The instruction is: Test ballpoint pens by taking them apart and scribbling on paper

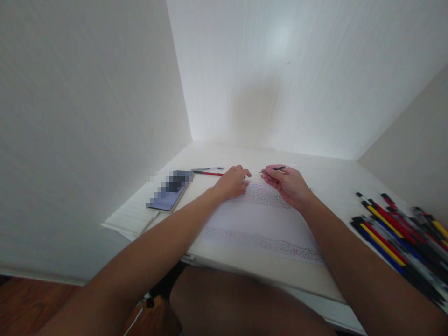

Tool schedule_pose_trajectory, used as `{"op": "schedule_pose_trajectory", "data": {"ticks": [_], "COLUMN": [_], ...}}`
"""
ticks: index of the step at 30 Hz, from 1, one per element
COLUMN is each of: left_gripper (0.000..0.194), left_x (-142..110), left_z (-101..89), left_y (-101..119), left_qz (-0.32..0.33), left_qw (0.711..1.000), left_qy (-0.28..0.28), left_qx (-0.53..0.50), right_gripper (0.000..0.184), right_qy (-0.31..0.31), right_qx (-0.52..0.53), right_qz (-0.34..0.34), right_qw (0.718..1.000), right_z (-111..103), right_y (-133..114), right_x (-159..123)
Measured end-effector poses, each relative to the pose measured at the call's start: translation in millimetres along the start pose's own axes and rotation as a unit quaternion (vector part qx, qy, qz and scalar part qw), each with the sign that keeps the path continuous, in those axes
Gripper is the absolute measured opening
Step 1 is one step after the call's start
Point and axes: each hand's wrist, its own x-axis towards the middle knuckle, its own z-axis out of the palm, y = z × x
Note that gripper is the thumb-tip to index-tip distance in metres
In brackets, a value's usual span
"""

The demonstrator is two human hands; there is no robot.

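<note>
My right hand (285, 184) pinches a dark pen (279, 168) just above the far edge of a sheet of paper (255, 217). The pen lies nearly level, one end pointing left. Rows of small handwriting cover the top and bottom bands of the sheet, with a blank stretch between. At the sheet's upper left rests my left hand (233, 182), fingers loosely bent and apart, nothing visible in them. Beside it lie a red-and-black pen (209, 173) and a clear pen (207, 168); the fingers hide the red pen's right end.
A phone (171, 191), partly pixelated, lies at the desk's left side with a cable near its lower end. Many loose pens (395, 238) in red, yellow, blue and black are heaped at the right. White panels (266, 70) enclose the desk (336, 179) at the back and sides.
</note>
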Motion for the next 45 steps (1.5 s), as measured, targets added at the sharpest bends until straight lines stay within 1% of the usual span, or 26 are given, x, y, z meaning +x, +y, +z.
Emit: {"op": "schedule_pose_trajectory", "data": {"ticks": [3,5,7,9,12,13,15,17,19,22,25,27,29,31,34,37,40,42,45], "left_gripper": [0.031,0.032,0.033,0.034,0.036,0.038,0.04,0.034,0.023,0.015,0.012,0.01,0.009,0.009,0.009,0.011,0.011,0.011,0.013], "left_x": [-1.1,-0.6,1.3,4.2,8.0,8.7,9.2,9.0,8.9,9.7,10.5,10.2,9.2,7.9,6.1,5.3,5.3,5.1,4.1], "left_z": [-0.5,0.5,2.3,4.0,5.3,5.3,4.8,3.9,2.7,0.5,-1.1,-1.5,-1.4,-1.5,-2.8,-4.9,-5.6,-4.8,-1.8], "left_y": [1.7,1.1,0.4,0.8,3.8,5.4,9.5,14.3,18.9,23.6,25.6,26.5,27.7,29.2,31.0,31.3,30.7,30.2,29.0], "left_qz": [-0.011,-0.006,0.003,0.008,0.007,-0.001,-0.034,-0.075,-0.109,-0.149,-0.181,-0.187,-0.183,-0.181,-0.191,-0.203,-0.204,-0.2,-0.189], "left_qw": [1.0,1.0,1.0,0.996,0.981,0.972,0.945,0.902,0.856,0.81,0.779,0.764,0.759,0.762,0.767,0.765,0.761,0.764,0.774], "left_qy": [-0.017,-0.015,0.013,0.062,0.129,0.14,0.141,0.129,0.133,0.164,0.182,0.178,0.167,0.161,0.157,0.153,0.149,0.143,0.112], "left_qx": [0.009,-0.001,-0.023,-0.058,-0.143,-0.186,-0.295,-0.405,-0.487,-0.542,-0.573,-0.592,-0.602,-0.601,-0.592,-0.591,-0.597,-0.597,-0.595], "right_gripper": [0.009,0.01,0.013,0.018,0.024,0.025,0.025,0.023,0.02,0.019,0.022,0.025,0.029,0.03,0.029,0.027,0.027,0.027,0.026], "right_qy": [-0.007,-0.008,-0.009,-0.012,-0.019,-0.021,-0.025,-0.025,-0.024,-0.024,-0.017,-0.016,-0.021,-0.025,-0.015,0.002,0.003,0.001,0.007], "right_qx": [-0.004,-0.006,-0.007,-0.007,-0.004,-0.003,-0.002,0.0,0.002,0.009,0.011,0.01,0.012,0.014,0.01,-0.002,-0.014,-0.018,-0.02], "right_qz": [0.001,0.002,0.0,-0.002,-0.003,-0.002,-0.003,-0.003,-0.005,-0.014,-0.026,-0.034,-0.04,-0.044,-0.046,-0.048,-0.048,-0.047,-0.05], "right_qw": [1.0,1.0,1.0,1.0,1.0,1.0,1.0,1.0,1.0,1.0,0.999,0.999,0.999,0.999,0.999,0.999,0.999,0.999,0.999], "right_z": [-0.7,-1.7,-2.9,-4.1,-5.3,-5.4,-4.9,-3.9,-3.0,-2.9,-4.7,-6.2,-6.9,-6.6,-4.5,-2.0,0.0,0.7,0.0], "right_y": [0.9,1.6,2.2,2.4,1.9,1.7,1.3,1.2,1.1,0.4,-0.8,-1.1,-1.2,-1.7,-4.1,-7.5,-9.2,-9.1,-8.3], "right_x": [0.1,0.2,0.3,0.4,0.3,0.1,-0.2,-0.5,-0.8,-0.7,-0.4,-0.4,-0.5,-0.7,-1.1,-2.2,-4.0,-4.8,-4.4]}}
